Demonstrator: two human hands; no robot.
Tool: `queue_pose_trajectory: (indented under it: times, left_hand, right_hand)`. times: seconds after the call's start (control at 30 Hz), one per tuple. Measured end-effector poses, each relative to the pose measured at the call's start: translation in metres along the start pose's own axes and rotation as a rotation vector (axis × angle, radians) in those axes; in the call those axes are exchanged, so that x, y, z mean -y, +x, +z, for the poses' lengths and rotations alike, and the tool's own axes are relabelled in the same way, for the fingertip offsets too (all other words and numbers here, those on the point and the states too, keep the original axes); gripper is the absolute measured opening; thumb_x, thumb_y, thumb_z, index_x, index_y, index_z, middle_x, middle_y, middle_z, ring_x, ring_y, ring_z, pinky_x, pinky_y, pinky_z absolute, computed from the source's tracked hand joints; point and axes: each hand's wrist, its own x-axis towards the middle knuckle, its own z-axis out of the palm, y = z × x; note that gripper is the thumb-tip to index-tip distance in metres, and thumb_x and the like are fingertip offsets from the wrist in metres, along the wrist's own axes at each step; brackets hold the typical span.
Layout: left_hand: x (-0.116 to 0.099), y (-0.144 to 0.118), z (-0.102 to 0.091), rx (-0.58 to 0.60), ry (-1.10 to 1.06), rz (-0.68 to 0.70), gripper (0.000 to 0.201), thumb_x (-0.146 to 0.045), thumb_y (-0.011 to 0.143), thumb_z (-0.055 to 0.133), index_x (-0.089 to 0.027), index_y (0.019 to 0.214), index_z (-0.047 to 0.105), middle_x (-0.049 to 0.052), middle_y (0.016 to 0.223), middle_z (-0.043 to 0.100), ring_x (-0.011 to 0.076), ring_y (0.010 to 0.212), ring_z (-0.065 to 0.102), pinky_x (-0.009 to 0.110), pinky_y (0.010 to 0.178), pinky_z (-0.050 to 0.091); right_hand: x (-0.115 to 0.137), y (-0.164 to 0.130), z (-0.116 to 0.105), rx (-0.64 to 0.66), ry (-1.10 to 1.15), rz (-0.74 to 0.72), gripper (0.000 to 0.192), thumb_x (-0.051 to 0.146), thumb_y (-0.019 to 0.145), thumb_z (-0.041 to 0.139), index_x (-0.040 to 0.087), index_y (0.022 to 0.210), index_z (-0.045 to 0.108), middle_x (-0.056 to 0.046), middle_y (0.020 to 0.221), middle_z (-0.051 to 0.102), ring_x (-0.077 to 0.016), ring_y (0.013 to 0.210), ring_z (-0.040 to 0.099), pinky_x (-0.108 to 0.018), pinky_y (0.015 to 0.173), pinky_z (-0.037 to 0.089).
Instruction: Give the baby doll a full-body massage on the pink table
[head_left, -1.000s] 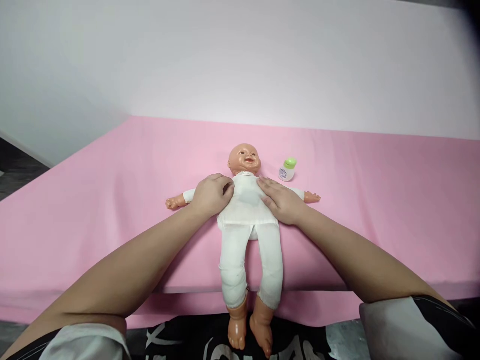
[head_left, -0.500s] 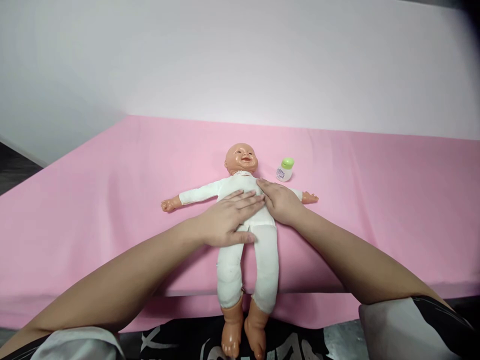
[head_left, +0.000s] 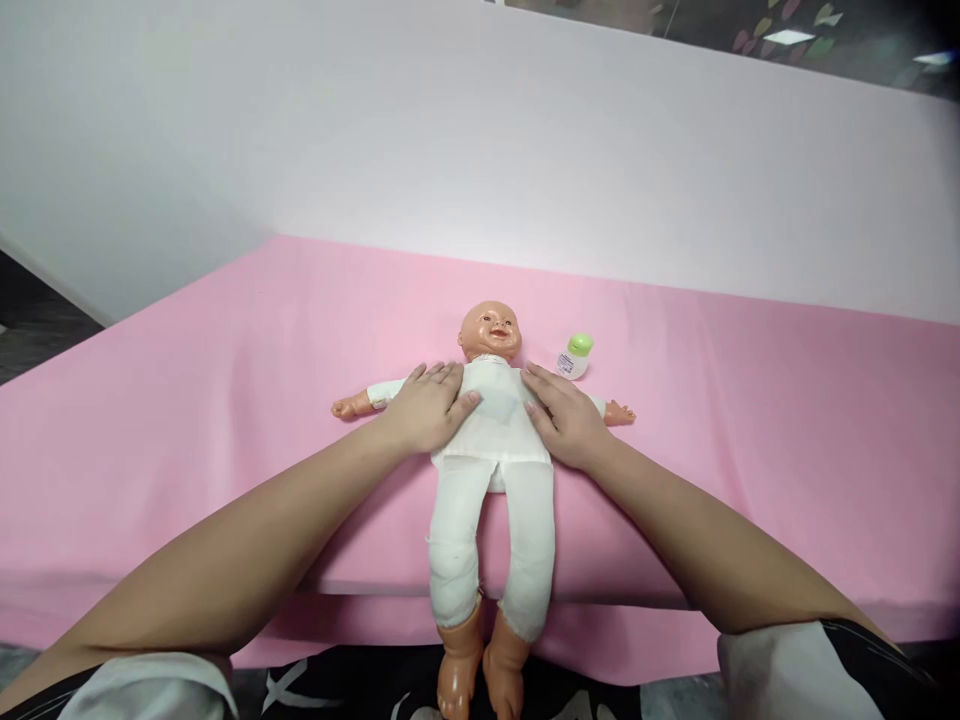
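A baby doll [head_left: 495,425] in white clothes lies face up on a pink sheet [head_left: 225,400], arms spread, its bare feet hanging over the front edge. My left hand [head_left: 426,408] rests flat on the left side of its chest, fingers apart. On the other side of the chest my right hand [head_left: 564,415] also lies flat with fingers apart. Neither hand grips anything. A small white bottle with a green cap [head_left: 574,357] stands just right of the doll's head, beyond my right hand.
The pink sheet covers a wide surface backed by a pale wall [head_left: 480,150]. Dark floor [head_left: 37,330] shows at the far left. Black printed fabric [head_left: 337,685] lies below the front edge, under the doll's feet.
My left hand slid down across the doll's belly, then came back up to the left side of its chest. The right hand stayed on the chest. The view tilted up slightly.
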Motion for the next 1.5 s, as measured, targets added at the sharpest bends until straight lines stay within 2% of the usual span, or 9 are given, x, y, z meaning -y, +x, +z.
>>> queue_pose_trajectory:
  times: [0.17,0.27,0.43,0.7,0.93,1.07,1.2,1.3,1.5]
  left_hand:
    - [-0.001,0.001,-0.001,0.002,0.062,0.0,0.075,-0.056,0.11,0.025,-0.006,0.159,0.051,0.027,0.166,0.049,0.0404,0.159,0.044,0.062,0.133,0.022]
    - [-0.003,0.0,0.001,0.0,0.085,0.012,0.075,-0.055,0.111,0.024,-0.004,0.159,0.051,0.027,0.166,0.05,0.0414,0.158,0.044,0.062,0.132,0.023]
    - [-0.002,0.002,0.005,-0.017,0.101,0.012,0.071,-0.052,0.11,0.027,-0.006,0.159,0.051,0.026,0.166,0.05,0.0386,0.158,0.045,0.059,0.133,0.023]
    - [-0.005,0.003,0.002,0.002,0.098,0.005,0.073,-0.055,0.11,0.028,-0.005,0.159,0.05,0.027,0.165,0.05,0.0404,0.159,0.043,0.062,0.133,0.022]
    - [-0.003,0.004,-0.004,-0.053,0.004,0.035,0.073,-0.058,0.108,0.035,-0.004,0.154,0.056,0.027,0.161,0.055,0.0422,0.155,0.048,0.064,0.131,0.028]
    - [-0.015,-0.012,-0.01,-0.112,-0.255,0.303,0.069,-0.057,0.1,0.058,-0.015,0.153,0.061,0.019,0.156,0.063,0.039,0.149,0.056,0.056,0.128,0.039]
    - [-0.04,-0.034,-0.013,0.137,-0.517,0.716,0.054,-0.047,0.099,0.065,-0.028,0.149,0.068,0.009,0.148,0.071,0.033,0.143,0.064,0.049,0.129,0.041]
    - [-0.049,-0.036,-0.01,0.241,-0.435,0.78,0.058,-0.051,0.1,0.065,-0.029,0.154,0.064,0.009,0.156,0.065,0.0354,0.152,0.054,0.057,0.136,0.025]
    - [-0.023,-0.012,-0.002,0.134,-0.129,0.558,0.081,-0.065,0.105,0.053,-0.021,0.171,0.039,0.013,0.178,0.033,0.037,0.168,0.024,0.063,0.138,0.01]
  right_hand:
    - [0.042,-0.015,-0.014,0.187,0.223,-0.56,0.056,0.049,0.108,0.05,0.021,0.157,0.059,-0.01,0.163,0.058,-0.0287,0.164,0.037,-0.052,0.134,0.034]
    - [0.059,-0.019,-0.014,0.357,0.232,-0.659,0.079,0.069,0.101,0.057,0.021,0.164,0.05,-0.01,0.169,0.051,-0.0319,0.167,0.03,-0.055,0.138,0.021]
    - [0.043,-0.01,-0.002,0.371,0.114,-0.505,0.102,0.08,0.093,0.065,0.022,0.172,0.036,-0.015,0.177,0.036,-0.0384,0.168,0.024,-0.063,0.137,0.01]
    - [0.002,0.011,0.001,0.349,0.026,-0.16,0.089,0.076,0.106,0.043,0.023,0.176,0.023,-0.014,0.183,0.018,-0.0394,0.17,0.013,-0.073,0.134,0.012]
    - [-0.005,0.014,0.002,0.222,-0.067,0.089,0.072,0.058,0.112,0.039,0.015,0.17,0.039,-0.019,0.172,0.044,-0.0368,0.161,0.042,-0.062,0.131,0.035]
    - [0.001,0.016,0.0,0.16,-0.025,0.165,0.055,0.039,0.113,0.039,0.022,0.164,0.05,-0.01,0.163,0.058,-0.0323,0.148,0.06,-0.054,0.124,0.047]
    - [0.006,0.02,-0.006,0.144,0.043,0.164,0.052,0.035,0.11,0.047,0.03,0.161,0.054,-0.004,0.157,0.065,-0.0287,0.138,0.068,-0.046,0.118,0.053]
    - [0.005,0.02,-0.006,0.156,0.044,0.167,0.054,0.034,0.108,0.049,0.025,0.161,0.055,-0.006,0.158,0.064,-0.0288,0.14,0.066,-0.045,0.12,0.05]
    - [0.004,0.018,-0.005,0.181,0.044,0.183,0.055,0.031,0.108,0.048,0.024,0.163,0.052,-0.006,0.164,0.059,-0.026,0.148,0.059,-0.045,0.127,0.044]
